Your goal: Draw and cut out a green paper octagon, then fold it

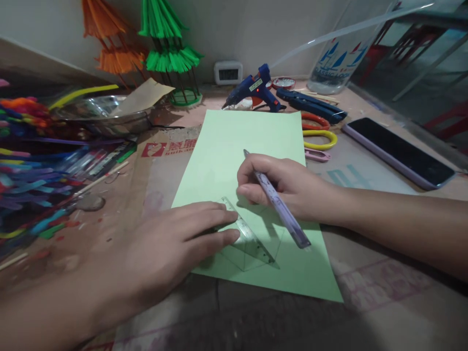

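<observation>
A sheet of light green paper [256,131] lies in front of me, with thin straight lines drawn on its lower part. On it rests a clear ruler [252,239], set at a slant; it looks like a triangular set square, partly hidden under my fingers. My left hand [193,234] lies over the ruler with its fingers stretched out, pressing it against the paper. Above the sheet, my right hand [278,183] is closed around a slim purple pen [280,204]. Its pointed end faces away from me toward the upper left, and its thick end slants down to the right.
Behind the paper are a blue glue gun [256,90], a dark blue cutter [314,105] and scissors with a yellow handle [321,140]. A phone [398,151] lies right. Left stand a metal bowl [106,119] and colourful pipe cleaners [32,185]. A green pipe-cleaner model [171,53] stands behind.
</observation>
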